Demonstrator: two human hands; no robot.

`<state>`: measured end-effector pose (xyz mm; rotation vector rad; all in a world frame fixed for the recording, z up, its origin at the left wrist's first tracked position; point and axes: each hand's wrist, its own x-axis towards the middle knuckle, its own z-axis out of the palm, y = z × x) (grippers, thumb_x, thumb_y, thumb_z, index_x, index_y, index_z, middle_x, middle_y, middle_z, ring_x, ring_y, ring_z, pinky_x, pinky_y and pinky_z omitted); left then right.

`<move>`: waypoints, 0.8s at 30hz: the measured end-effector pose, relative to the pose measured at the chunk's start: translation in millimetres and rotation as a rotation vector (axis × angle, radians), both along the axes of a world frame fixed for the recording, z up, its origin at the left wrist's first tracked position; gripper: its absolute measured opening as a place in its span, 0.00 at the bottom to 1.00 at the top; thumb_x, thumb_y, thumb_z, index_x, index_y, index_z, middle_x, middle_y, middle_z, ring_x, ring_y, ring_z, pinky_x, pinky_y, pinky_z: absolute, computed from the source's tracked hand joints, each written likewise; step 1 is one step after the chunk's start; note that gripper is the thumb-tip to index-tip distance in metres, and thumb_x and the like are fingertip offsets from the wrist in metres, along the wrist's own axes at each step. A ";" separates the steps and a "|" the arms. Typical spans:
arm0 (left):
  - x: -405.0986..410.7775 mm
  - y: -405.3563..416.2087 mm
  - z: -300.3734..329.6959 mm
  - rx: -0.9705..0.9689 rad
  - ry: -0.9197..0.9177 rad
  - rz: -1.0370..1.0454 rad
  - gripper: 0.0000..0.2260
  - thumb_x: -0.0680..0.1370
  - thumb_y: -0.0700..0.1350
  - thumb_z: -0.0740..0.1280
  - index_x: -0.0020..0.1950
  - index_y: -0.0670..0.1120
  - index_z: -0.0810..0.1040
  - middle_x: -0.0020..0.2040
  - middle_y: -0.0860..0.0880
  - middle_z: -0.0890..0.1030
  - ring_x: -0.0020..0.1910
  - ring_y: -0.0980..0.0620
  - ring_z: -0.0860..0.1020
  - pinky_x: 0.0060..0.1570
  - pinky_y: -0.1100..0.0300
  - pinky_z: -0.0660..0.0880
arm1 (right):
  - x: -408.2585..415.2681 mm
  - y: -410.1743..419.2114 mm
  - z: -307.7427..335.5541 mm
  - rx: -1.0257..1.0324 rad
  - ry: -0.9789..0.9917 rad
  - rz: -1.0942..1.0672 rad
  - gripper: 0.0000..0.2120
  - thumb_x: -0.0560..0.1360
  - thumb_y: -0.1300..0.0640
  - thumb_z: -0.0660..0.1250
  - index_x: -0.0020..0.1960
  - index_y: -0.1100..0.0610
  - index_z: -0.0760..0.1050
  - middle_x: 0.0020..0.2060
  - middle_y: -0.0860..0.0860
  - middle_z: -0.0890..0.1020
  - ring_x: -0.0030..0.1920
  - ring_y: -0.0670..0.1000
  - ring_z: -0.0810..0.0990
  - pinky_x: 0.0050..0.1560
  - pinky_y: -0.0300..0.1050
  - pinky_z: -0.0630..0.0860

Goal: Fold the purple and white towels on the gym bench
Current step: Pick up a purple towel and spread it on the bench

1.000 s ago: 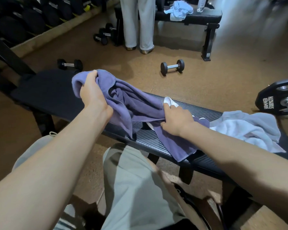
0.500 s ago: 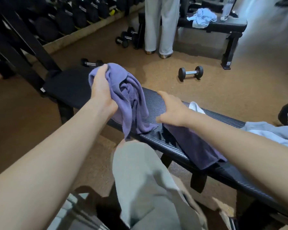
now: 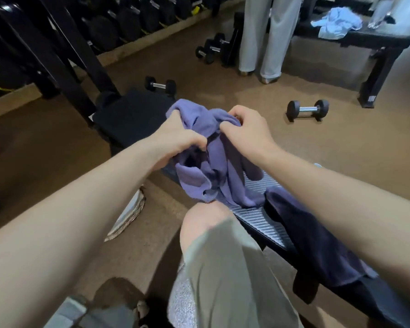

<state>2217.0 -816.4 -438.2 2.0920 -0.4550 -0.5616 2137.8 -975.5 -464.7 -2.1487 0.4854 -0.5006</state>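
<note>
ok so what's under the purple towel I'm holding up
Under the purple towel is the gym bench, its ribbed pad showing. A darker purple cloth covers the pad further right; what lies beneath is hidden.

Single head view, angled down, close over gym bench (image 3: 258,216)

Both bare forearms reaching forward and converging, left hand (image 3: 175,136) knuckles up with fingers curled, gripping bunched purple towel (image 3: 213,176), right hand (image 3: 246,131) close beside it, fingers bent and pinching the same cloth, one bare knee below
</note>
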 end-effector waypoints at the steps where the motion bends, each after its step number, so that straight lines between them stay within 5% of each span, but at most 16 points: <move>1: 2.3 2.9 -3.0 0.083 -0.060 -0.032 0.27 0.66 0.40 0.77 0.62 0.42 0.71 0.55 0.39 0.80 0.51 0.44 0.82 0.55 0.45 0.80 | 3.7 -0.4 -0.4 -0.009 0.007 0.001 0.06 0.75 0.57 0.64 0.45 0.60 0.75 0.34 0.50 0.75 0.35 0.48 0.70 0.33 0.40 0.65; 7: 18.9 17.9 -28.6 0.266 -0.334 -0.066 0.28 0.71 0.49 0.77 0.60 0.41 0.64 0.52 0.44 0.75 0.48 0.45 0.76 0.35 0.55 0.69 | 16.4 -0.4 -14.9 -0.118 0.072 -0.008 0.08 0.69 0.65 0.60 0.45 0.56 0.76 0.39 0.52 0.79 0.42 0.55 0.76 0.43 0.49 0.74; 11: 20.5 26.4 -40.5 0.241 -0.351 -0.051 0.20 0.76 0.50 0.72 0.58 0.43 0.66 0.50 0.45 0.77 0.48 0.44 0.76 0.42 0.52 0.71 | 21.9 0.1 -22.9 -0.169 0.131 -0.017 0.10 0.68 0.66 0.60 0.45 0.57 0.75 0.38 0.51 0.79 0.45 0.58 0.77 0.46 0.51 0.75; 14: 18.2 30.3 -43.8 0.222 -0.369 -0.058 0.12 0.78 0.49 0.68 0.46 0.48 0.66 0.42 0.50 0.74 0.42 0.47 0.72 0.39 0.53 0.66 | 25.9 -0.9 -26.2 -0.187 0.229 0.006 0.09 0.70 0.62 0.63 0.49 0.57 0.75 0.38 0.48 0.77 0.46 0.58 0.77 0.47 0.49 0.73; 19: 20.6 30.8 -42.0 0.267 -0.482 -0.007 0.13 0.82 0.51 0.62 0.40 0.49 0.65 0.39 0.51 0.73 0.42 0.46 0.73 0.42 0.54 0.65 | 25.4 -2.5 -28.6 -0.299 0.482 0.121 0.11 0.71 0.59 0.68 0.53 0.57 0.78 0.47 0.54 0.82 0.50 0.59 0.79 0.49 0.47 0.76; 24: 28.9 36.7 -31.6 0.242 -0.595 0.052 0.13 0.83 0.49 0.59 0.39 0.52 0.65 0.38 0.51 0.73 0.40 0.48 0.73 0.41 0.55 0.65 | 17.3 -10.1 -19.8 -0.302 0.329 0.001 0.05 0.70 0.57 0.66 0.44 0.55 0.80 0.43 0.56 0.83 0.47 0.61 0.81 0.49 0.50 0.79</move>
